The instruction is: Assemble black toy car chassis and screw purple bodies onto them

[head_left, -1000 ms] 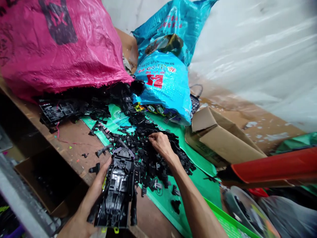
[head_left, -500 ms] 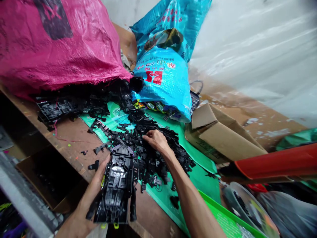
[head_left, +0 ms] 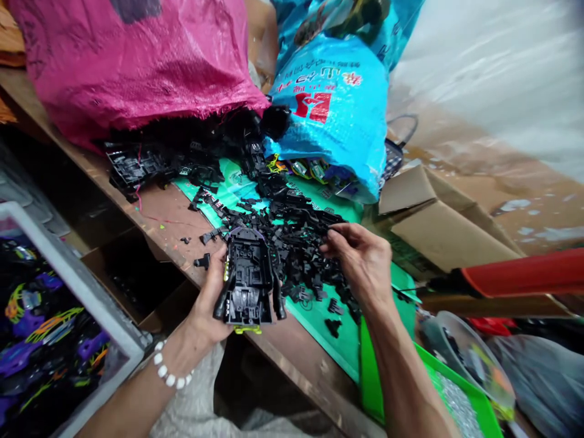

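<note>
My left hand (head_left: 203, 319), with a white beaded bracelet at its wrist, is closed around a black plastic toy car chassis (head_left: 249, 267). Moulded detail faces up, and bits of yellow-green show at the lower edge and left side. My right hand (head_left: 365, 258) hovers at the right side of a pile of small black plastic parts (head_left: 298, 261). Its thumb and fingertips are pinched together; whatever they hold, if anything, is too small to make out. The pile lies on a green sheet (head_left: 326, 337), just beyond the chassis.
A pink woven sack (head_left: 150, 67) and a blue sack (head_left: 335, 115) spill parts at the back. Right of them stands an open cardboard box (head_left: 456, 225). A green tray (head_left: 374, 377) sits front right. At left, a grey crate (head_left: 68, 261) holds colourful toy car pieces.
The view has swung left and down, bringing the grey crate into sight. My right hand has shifted from the pile's middle to its right side. The chassis is tilted differently in my left hand.
</note>
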`<action>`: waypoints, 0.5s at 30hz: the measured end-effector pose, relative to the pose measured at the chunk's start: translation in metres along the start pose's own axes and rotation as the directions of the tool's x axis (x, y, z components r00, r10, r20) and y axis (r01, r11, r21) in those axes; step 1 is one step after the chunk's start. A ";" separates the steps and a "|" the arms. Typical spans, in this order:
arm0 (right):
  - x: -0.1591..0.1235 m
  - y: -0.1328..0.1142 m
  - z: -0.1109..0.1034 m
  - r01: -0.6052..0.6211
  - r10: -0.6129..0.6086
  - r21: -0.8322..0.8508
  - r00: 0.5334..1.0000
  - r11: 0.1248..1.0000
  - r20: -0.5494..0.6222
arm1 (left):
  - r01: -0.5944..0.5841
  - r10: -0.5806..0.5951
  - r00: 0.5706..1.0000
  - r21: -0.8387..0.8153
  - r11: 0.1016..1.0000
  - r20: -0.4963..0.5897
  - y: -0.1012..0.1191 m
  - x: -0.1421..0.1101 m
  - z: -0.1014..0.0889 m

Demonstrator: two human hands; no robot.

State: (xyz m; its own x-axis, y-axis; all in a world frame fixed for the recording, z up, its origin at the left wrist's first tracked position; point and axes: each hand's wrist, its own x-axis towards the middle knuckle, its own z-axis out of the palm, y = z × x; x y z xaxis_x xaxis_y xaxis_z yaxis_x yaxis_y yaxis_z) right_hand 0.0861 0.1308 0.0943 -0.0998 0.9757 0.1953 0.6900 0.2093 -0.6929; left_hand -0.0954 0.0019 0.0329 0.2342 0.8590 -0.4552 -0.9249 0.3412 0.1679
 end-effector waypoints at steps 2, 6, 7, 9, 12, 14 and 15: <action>-0.030 -0.002 -0.020 -0.010 0.014 0.087 0.999 0.996 -0.037 | -0.043 0.044 0.998 0.005 0.999 -0.034 -0.009 -0.002 0.008; -0.107 -0.012 -0.042 0.028 -0.018 0.222 0.999 0.975 -0.044 | -0.258 0.260 0.963 0.037 0.965 -0.070 -0.021 -0.001 0.011; -0.126 -0.016 -0.041 0.013 -0.015 0.259 1.000 0.966 0.004 | -0.337 0.340 0.938 0.055 0.940 -0.067 -0.024 -0.002 0.010; -0.158 -0.024 -0.031 -0.136 0.121 0.429 0.991 0.893 0.062 | -0.469 0.476 0.878 0.110 0.876 -0.048 -0.032 -0.007 0.007; -0.186 -0.031 -0.009 -0.373 0.381 0.658 0.914 0.654 0.140 | -0.542 0.553 0.833 0.162 0.825 -0.031 -0.044 -0.016 0.009; -0.193 -0.031 0.003 -0.404 0.445 0.724 0.883 0.559 0.148 | -0.513 0.521 0.853 0.143 0.847 -0.026 -0.051 -0.019 0.014; -0.194 -0.031 0.006 -0.389 0.452 0.741 0.883 0.548 0.129 | -0.477 0.483 0.875 0.131 0.869 -0.021 -0.054 -0.018 0.017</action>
State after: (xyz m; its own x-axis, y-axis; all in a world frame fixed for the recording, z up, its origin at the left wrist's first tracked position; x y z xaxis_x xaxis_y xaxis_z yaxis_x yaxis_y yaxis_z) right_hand 0.0801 -0.0647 0.0734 0.1309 0.9643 -0.2301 -0.1140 -0.2159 -0.9697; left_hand -0.0444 -0.0257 0.0467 -0.2480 0.9088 -0.3355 -0.8763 -0.0628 0.4777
